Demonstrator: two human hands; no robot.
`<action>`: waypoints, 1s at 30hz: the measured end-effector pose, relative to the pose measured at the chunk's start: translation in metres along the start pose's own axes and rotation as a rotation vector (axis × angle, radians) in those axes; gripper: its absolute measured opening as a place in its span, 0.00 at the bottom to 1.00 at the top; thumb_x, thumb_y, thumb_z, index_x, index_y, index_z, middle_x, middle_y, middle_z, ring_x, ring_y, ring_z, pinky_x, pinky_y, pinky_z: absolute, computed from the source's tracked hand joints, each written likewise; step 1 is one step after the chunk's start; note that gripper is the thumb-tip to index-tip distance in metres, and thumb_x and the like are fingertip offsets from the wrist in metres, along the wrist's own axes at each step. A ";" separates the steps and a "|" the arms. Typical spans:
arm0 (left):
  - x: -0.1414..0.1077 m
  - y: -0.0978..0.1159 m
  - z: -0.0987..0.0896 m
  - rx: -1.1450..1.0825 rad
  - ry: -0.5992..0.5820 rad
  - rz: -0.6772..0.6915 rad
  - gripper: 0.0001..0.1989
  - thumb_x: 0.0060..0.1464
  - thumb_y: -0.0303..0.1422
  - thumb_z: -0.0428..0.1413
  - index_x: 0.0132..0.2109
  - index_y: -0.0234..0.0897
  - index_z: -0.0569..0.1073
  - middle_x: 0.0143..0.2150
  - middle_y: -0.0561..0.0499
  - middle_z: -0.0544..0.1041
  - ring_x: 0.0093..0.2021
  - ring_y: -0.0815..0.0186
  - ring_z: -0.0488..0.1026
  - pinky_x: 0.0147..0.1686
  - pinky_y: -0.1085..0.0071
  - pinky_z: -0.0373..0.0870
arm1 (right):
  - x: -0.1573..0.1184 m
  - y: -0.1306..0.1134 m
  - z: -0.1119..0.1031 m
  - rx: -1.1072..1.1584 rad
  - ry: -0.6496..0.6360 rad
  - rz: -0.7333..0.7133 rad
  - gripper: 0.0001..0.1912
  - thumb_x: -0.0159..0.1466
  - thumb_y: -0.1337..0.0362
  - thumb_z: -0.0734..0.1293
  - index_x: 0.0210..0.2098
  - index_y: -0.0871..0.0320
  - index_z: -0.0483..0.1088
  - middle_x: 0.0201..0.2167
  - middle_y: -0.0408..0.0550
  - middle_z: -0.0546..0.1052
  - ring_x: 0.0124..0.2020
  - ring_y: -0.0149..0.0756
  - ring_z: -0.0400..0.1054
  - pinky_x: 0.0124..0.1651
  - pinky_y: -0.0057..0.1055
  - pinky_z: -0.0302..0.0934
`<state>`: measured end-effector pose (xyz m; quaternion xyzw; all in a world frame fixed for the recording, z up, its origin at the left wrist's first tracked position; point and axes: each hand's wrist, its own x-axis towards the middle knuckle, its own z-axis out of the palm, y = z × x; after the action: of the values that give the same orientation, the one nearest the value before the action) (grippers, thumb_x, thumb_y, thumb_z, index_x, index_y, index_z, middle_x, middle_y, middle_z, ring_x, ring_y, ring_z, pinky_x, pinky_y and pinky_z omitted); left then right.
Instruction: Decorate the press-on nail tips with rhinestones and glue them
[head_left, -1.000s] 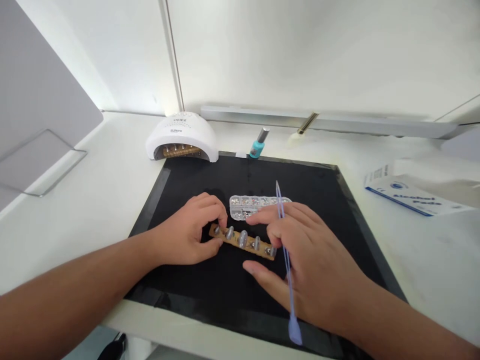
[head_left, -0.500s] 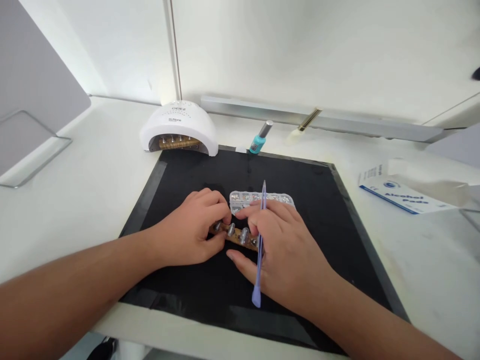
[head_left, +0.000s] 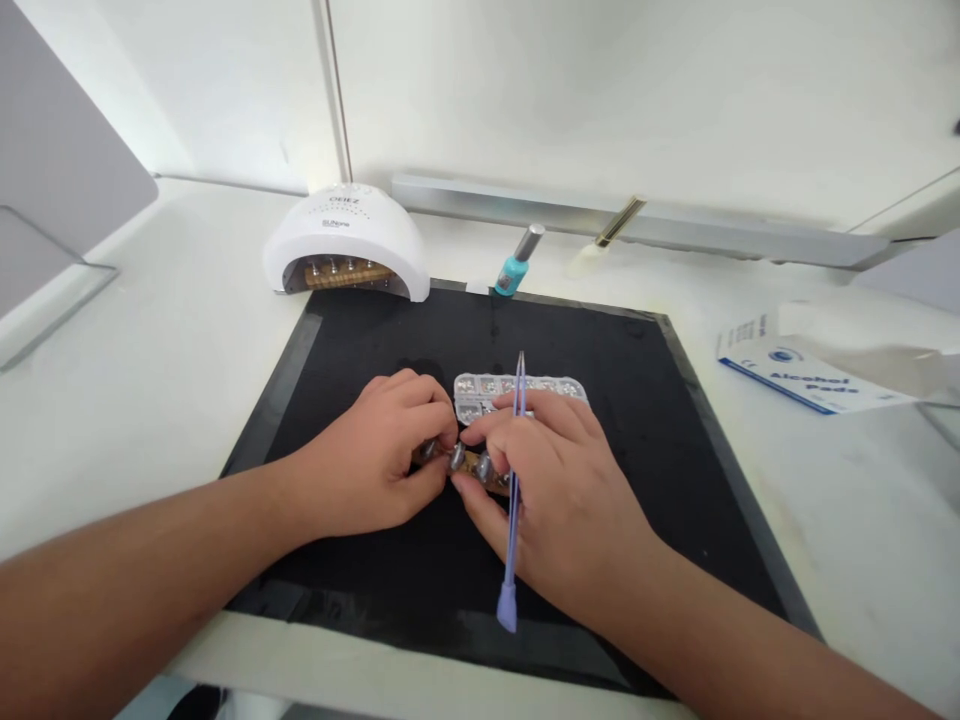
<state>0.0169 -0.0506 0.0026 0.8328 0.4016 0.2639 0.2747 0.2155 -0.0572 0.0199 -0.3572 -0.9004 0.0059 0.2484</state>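
Observation:
My left hand (head_left: 382,450) grips the left end of a small wooden nail tip stand (head_left: 472,464) between thumb and curled fingers. Silvery-grey nail tips stand in a row on it, and one nail tip (head_left: 457,457) sits between my two hands. Purple tweezers (head_left: 512,540) are tucked in my right hand (head_left: 570,490), points upward and wide end toward me. The thumb and index finger of that hand come close around the same nail tip; whether they touch it I cannot tell. Just behind lies a clear compartment case (head_left: 468,397) of small shiny gems, partly covered by my right hand.
A black mat (head_left: 390,580) lies under the work. Behind it stand a white nail lamp (head_left: 345,225) with another stand of tips inside, a turquoise polish bottle (head_left: 513,272) and a gold-capped bottle (head_left: 619,222). An alcohol pads box (head_left: 817,385) lies at right.
My right hand has shifted left, its thumb and index finger closing in on the nail tip beside my left hand. The tweezers moved along with it. The view has shifted slightly.

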 end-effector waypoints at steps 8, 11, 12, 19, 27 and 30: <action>-0.002 0.003 -0.002 -0.018 0.017 0.009 0.04 0.52 0.23 0.53 0.35 0.37 0.70 0.41 0.48 0.74 0.42 0.60 0.69 0.44 0.58 0.65 | 0.000 0.000 0.001 -0.025 0.003 0.016 0.08 0.61 0.69 0.65 0.28 0.55 0.60 0.29 0.49 0.78 0.38 0.48 0.71 0.44 0.43 0.61; -0.002 0.003 -0.003 -0.031 0.029 0.011 0.05 0.52 0.23 0.53 0.35 0.37 0.70 0.41 0.48 0.74 0.43 0.60 0.68 0.43 0.59 0.66 | 0.000 0.000 0.001 -0.030 -0.002 0.016 0.06 0.61 0.69 0.64 0.29 0.55 0.62 0.28 0.49 0.77 0.39 0.49 0.71 0.44 0.44 0.61; -0.002 0.003 -0.002 -0.035 0.032 0.014 0.05 0.52 0.22 0.53 0.35 0.37 0.70 0.41 0.48 0.74 0.43 0.60 0.68 0.43 0.59 0.66 | 0.000 0.000 0.002 -0.029 -0.002 0.015 0.05 0.61 0.69 0.64 0.29 0.56 0.63 0.27 0.49 0.77 0.38 0.49 0.71 0.44 0.44 0.61; -0.004 0.004 -0.002 -0.001 0.048 0.039 0.05 0.52 0.23 0.52 0.35 0.36 0.70 0.41 0.48 0.74 0.43 0.60 0.68 0.43 0.59 0.65 | 0.001 0.000 0.003 -0.030 0.020 0.005 0.03 0.60 0.70 0.64 0.30 0.58 0.67 0.25 0.49 0.74 0.36 0.46 0.69 0.42 0.41 0.61; -0.004 0.008 -0.002 0.171 0.067 0.083 0.04 0.55 0.26 0.52 0.35 0.34 0.72 0.41 0.47 0.74 0.41 0.60 0.67 0.44 0.57 0.63 | 0.000 0.000 0.003 -0.035 0.037 -0.008 0.05 0.60 0.69 0.64 0.28 0.56 0.63 0.27 0.49 0.75 0.35 0.44 0.66 0.41 0.39 0.58; -0.004 0.008 -0.002 0.203 0.070 0.095 0.04 0.55 0.26 0.52 0.35 0.34 0.72 0.41 0.47 0.74 0.42 0.59 0.67 0.45 0.57 0.63 | 0.000 -0.001 0.003 -0.041 0.032 -0.010 0.06 0.60 0.69 0.64 0.28 0.56 0.63 0.27 0.50 0.75 0.34 0.44 0.65 0.41 0.39 0.58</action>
<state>0.0180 -0.0581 0.0085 0.8646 0.3958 0.2637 0.1621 0.2136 -0.0570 0.0174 -0.3577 -0.8980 -0.0196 0.2556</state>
